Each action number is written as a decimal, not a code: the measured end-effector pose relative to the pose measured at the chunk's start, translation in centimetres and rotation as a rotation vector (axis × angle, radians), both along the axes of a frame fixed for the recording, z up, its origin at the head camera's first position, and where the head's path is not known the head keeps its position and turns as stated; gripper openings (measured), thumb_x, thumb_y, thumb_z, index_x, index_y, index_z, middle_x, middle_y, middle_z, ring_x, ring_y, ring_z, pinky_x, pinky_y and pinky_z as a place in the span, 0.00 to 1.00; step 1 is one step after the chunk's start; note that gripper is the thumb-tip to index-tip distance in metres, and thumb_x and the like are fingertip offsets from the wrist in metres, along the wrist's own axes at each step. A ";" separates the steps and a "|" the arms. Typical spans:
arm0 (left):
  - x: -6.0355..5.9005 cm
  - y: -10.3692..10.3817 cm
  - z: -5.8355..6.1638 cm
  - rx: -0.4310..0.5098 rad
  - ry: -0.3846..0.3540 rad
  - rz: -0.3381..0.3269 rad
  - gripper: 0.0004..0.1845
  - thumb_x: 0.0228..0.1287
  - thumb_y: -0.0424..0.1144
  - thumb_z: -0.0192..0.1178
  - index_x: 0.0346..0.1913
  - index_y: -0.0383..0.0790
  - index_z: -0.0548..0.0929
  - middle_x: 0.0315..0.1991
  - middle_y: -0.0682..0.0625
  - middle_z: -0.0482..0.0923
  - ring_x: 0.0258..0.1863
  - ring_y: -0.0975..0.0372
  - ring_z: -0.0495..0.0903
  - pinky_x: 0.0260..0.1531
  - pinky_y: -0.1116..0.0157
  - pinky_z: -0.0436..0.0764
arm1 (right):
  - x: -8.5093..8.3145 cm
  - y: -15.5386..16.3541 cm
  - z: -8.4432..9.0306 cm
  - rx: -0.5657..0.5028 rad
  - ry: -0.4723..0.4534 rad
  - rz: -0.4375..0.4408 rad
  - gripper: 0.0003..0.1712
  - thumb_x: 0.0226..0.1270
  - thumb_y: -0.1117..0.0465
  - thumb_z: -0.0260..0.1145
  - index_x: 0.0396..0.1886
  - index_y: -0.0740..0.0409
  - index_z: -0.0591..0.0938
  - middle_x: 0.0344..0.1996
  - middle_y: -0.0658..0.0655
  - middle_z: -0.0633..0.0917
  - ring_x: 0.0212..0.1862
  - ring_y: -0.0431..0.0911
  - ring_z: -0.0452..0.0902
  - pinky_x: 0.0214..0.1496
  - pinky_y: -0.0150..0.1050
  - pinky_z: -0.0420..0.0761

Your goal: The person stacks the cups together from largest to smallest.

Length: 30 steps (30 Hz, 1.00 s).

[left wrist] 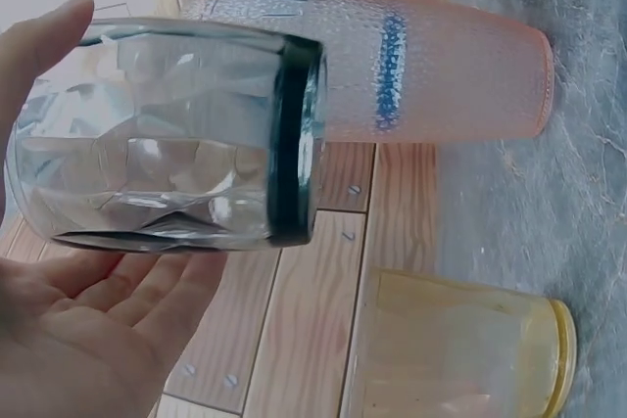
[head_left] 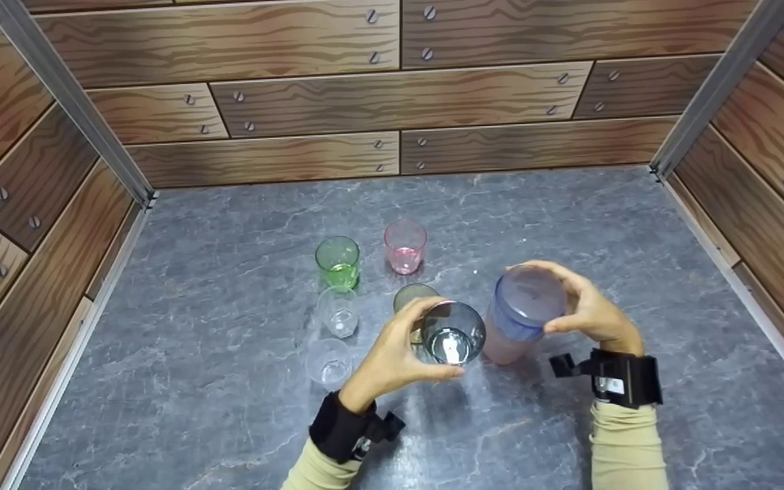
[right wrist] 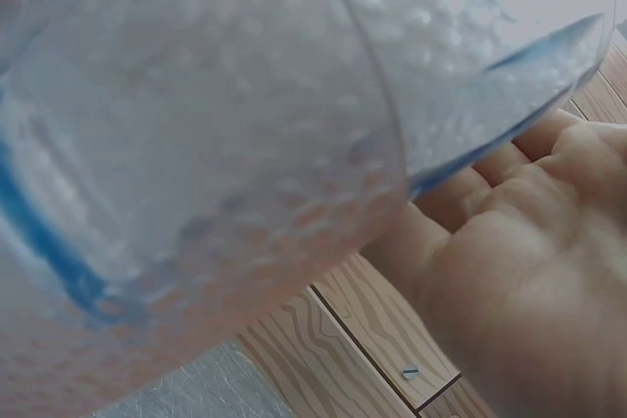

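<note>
We see the left hand (head_left: 392, 357) gripping a dark glass (head_left: 452, 335); to its right, the right hand (head_left: 593, 313) grasps a blue cup (head_left: 529, 299). Wrist views reveal this nested inside a pink cup (left wrist: 470, 75); only the head view shows a green glass (head_left: 337, 262), left of the dark glass.

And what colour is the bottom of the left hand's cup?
The bottom is dark bluish green; the left wrist view shows it best.

1 green glass (head_left: 338, 264), 1 pink glass (head_left: 405, 252), 2 clear glasses (head_left: 340, 316), 1 yellow glass (left wrist: 446, 349), 1 smoky glass (head_left: 454, 333), 2 textured tumblers (head_left: 523, 314).
</note>
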State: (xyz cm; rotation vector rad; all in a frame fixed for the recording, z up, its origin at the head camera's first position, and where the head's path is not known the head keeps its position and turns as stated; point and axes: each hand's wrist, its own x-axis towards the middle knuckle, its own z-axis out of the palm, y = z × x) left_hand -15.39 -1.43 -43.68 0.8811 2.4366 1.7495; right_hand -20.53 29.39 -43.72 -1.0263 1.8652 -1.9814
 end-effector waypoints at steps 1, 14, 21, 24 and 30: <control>0.0 0.0 0.0 0.012 -0.004 0.004 0.46 0.33 0.42 0.77 0.62 0.42 0.68 0.58 0.48 0.73 0.57 0.59 0.74 0.60 0.63 0.75 | 0.0 0.0 0.0 -0.001 -0.007 0.002 0.49 0.42 0.77 0.68 0.66 0.75 0.55 0.64 0.57 0.72 0.63 0.45 0.69 0.63 0.35 0.75; 0.3 -0.1 0.4 0.050 -0.024 0.065 0.48 0.34 0.47 0.77 0.64 0.47 0.67 0.58 0.48 0.73 0.57 0.58 0.75 0.60 0.59 0.75 | -0.2 -0.2 -0.1 -0.023 0.022 0.031 0.49 0.42 0.78 0.67 0.66 0.76 0.55 0.64 0.60 0.71 0.64 0.46 0.69 0.64 0.37 0.74; 0.3 0.2 0.8 0.085 -0.029 0.071 0.48 0.34 0.45 0.77 0.64 0.44 0.67 0.59 0.47 0.74 0.57 0.58 0.75 0.60 0.59 0.75 | -0.1 -0.1 0.1 -0.016 0.024 0.017 0.48 0.42 0.78 0.67 0.65 0.76 0.55 0.64 0.61 0.71 0.63 0.47 0.69 0.63 0.37 0.75; 0.3 0.3 0.9 0.095 -0.022 0.068 0.48 0.34 0.45 0.77 0.64 0.45 0.67 0.58 0.47 0.75 0.57 0.58 0.76 0.60 0.60 0.75 | -0.1 -0.1 0.1 -0.010 0.023 0.014 0.48 0.42 0.78 0.67 0.65 0.76 0.55 0.64 0.60 0.71 0.64 0.46 0.69 0.63 0.37 0.75; 0.1 0.7 1.4 0.100 0.019 0.070 0.47 0.34 0.45 0.77 0.64 0.45 0.67 0.57 0.48 0.76 0.57 0.60 0.75 0.62 0.64 0.73 | -0.2 -0.1 -0.1 -0.016 0.030 0.020 0.49 0.42 0.77 0.68 0.65 0.76 0.55 0.64 0.59 0.71 0.64 0.46 0.69 0.64 0.36 0.74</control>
